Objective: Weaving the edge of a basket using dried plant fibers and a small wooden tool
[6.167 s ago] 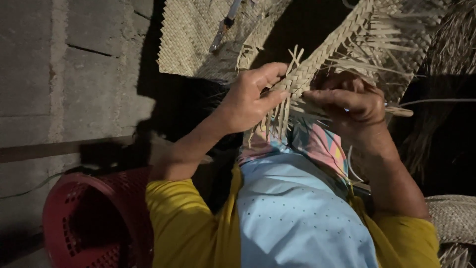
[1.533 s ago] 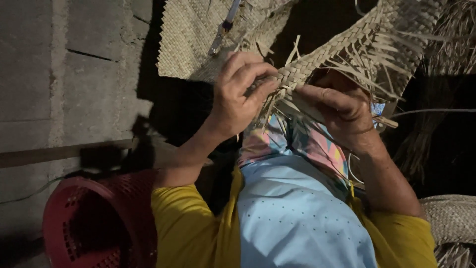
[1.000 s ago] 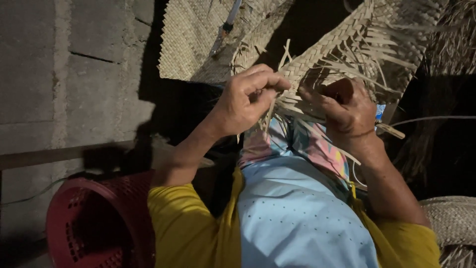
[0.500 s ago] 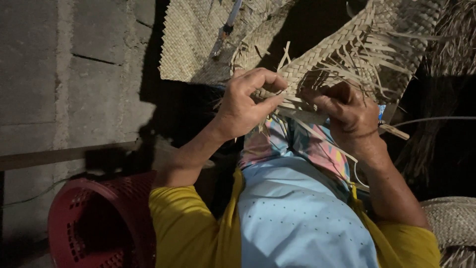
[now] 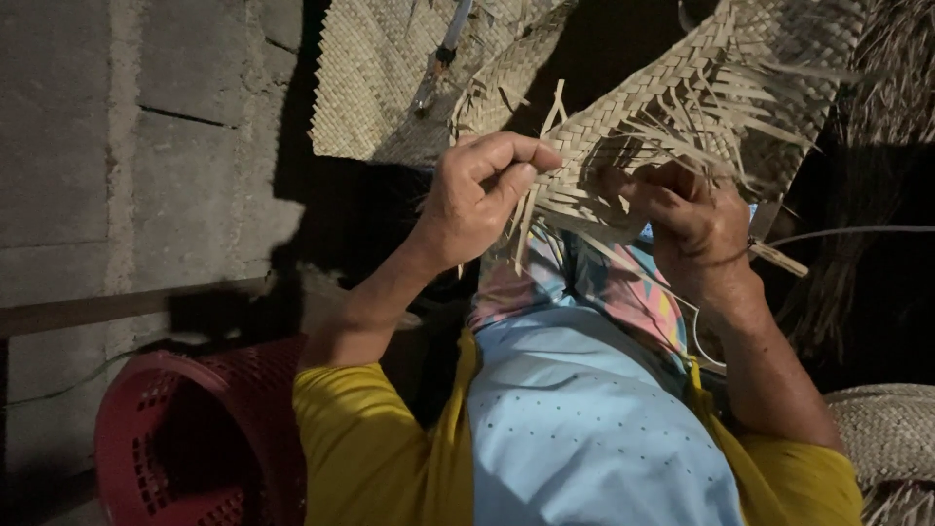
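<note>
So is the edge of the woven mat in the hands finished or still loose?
Loose: unwoven strips stick out from the woven mat edge.

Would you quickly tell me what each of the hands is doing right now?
Left hand: closed, pinching loose strips at the edge of the woven mat.
Right hand: closed on the same mat's fringe.

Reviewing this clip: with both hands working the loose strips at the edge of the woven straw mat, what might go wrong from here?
1. The left hand pinches thin, stiff loose strips; bent sharply, they might crack or split.
2. Many free ends fan out from the pale woven straw mat; the right hand may pick up the wrong one and break the pattern.
3. Light is low and shadows are deep, so a missed crossing may go unnoticed.
</note>
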